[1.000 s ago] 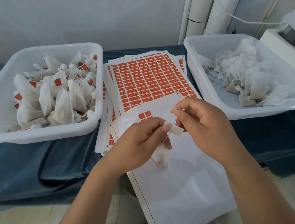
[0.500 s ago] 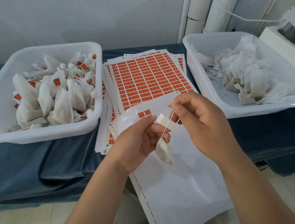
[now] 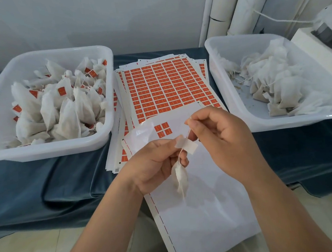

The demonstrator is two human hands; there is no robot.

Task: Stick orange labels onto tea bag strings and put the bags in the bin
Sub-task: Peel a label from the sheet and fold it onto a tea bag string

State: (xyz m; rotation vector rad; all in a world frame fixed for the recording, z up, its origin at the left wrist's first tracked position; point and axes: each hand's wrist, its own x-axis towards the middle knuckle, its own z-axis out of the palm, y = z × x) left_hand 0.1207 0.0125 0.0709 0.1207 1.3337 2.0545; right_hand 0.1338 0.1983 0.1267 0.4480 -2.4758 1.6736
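Note:
My left hand pinches a label, seen from its white back, with a thin string lying across it. My right hand pinches the upper end of that string between thumb and forefinger. A small white tea bag hangs from the string below my left fingers. Under both hands lies a nearly used-up label sheet with a few orange labels left at its top. The left white bin holds several labelled bags; the right white bin holds several unlabelled bags.
A stack of full orange label sheets lies between the two bins on the dark blue cloth. White pipes stand at the back right, and a white machine with a cord sits at the far right.
The string has been drawn upward by my right hand, so the tea bag now hangs free below my left fingers. The label has stayed pinched in my left hand.

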